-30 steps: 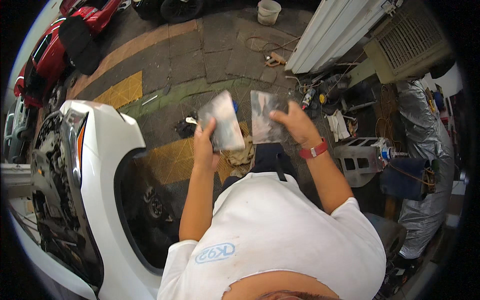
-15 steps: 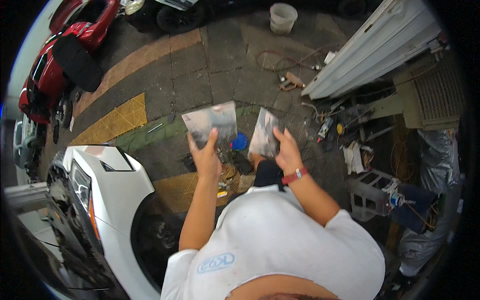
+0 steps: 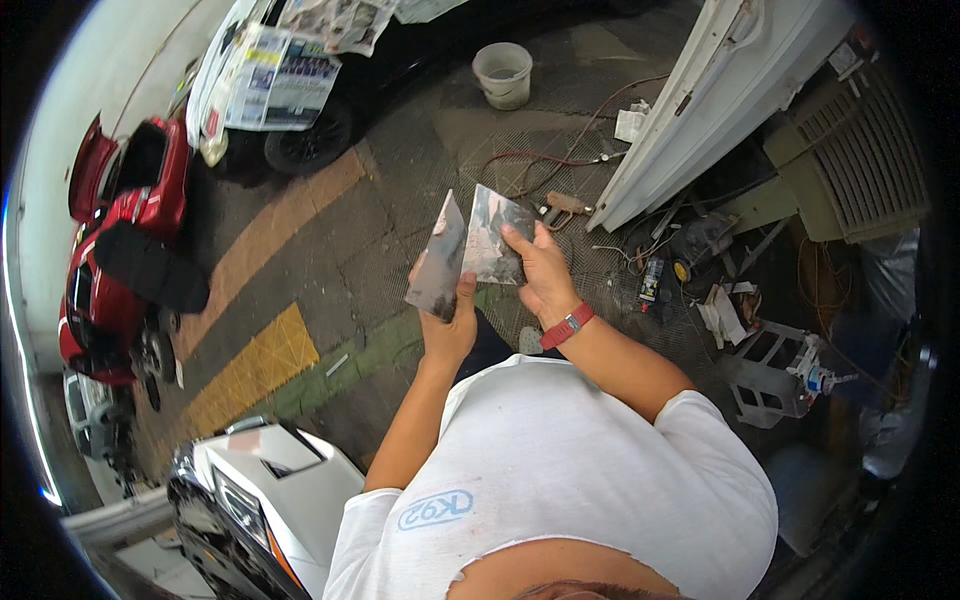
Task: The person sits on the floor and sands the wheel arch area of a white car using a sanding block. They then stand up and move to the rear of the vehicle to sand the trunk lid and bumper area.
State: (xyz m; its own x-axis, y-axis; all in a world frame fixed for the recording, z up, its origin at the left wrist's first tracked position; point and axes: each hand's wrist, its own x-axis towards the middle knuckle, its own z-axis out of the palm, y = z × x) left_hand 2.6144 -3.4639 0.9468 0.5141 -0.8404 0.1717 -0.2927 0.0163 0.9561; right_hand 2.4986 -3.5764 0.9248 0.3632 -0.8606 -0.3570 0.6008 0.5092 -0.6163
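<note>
In front of my chest I hold two thin flat plates, both smeared pink and grey. My left hand (image 3: 452,325) grips the left plate (image 3: 436,268) by its lower part, thumb along one side, and the plate is tilted. My right hand (image 3: 546,272) pinches the right plate (image 3: 492,238) at its right edge, thumb on its face. The two plates are close together, the right one just beyond the left; I cannot tell whether they touch. A red watch band is on my right wrist.
A grey-white bucket (image 3: 503,78) stands ahead, left of a white metal door (image 3: 715,115). A red hose (image 3: 545,160) lies on the floor. Left are a white car front (image 3: 265,470), a red car (image 3: 130,230) and a newspaper-covered vehicle (image 3: 280,85). Right stands a crate (image 3: 770,375).
The two plates were apart and are now close together. My left hand has moved right, and its plate has turned. The view has shifted, showing more of the newspaper-covered vehicle.
</note>
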